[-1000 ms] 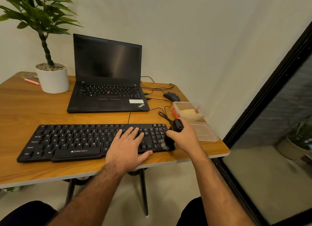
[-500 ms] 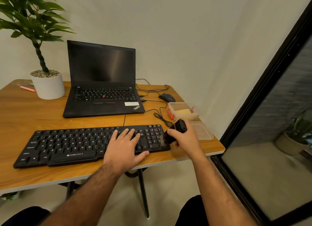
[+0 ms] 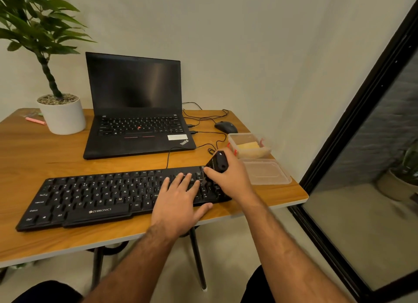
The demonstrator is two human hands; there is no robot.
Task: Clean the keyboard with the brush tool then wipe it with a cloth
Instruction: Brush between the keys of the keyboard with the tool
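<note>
right hand [image 3: 233, 174] gripping brush tool [image 3: 218, 161], over keyboard [image 3: 95, 196]

Warm, dim indoor light, even from above. Soft shadows lie under the left grip [image 3: 178, 203] and right grip [image 3: 230, 176] on the table [image 3: 67, 162]. Faint glare streaks the laptop [image 3: 135, 85] screen beyond them. Wide-angle bending bows the door frame [image 3: 362, 94] to the right. Edges are slightly soft.
</note>
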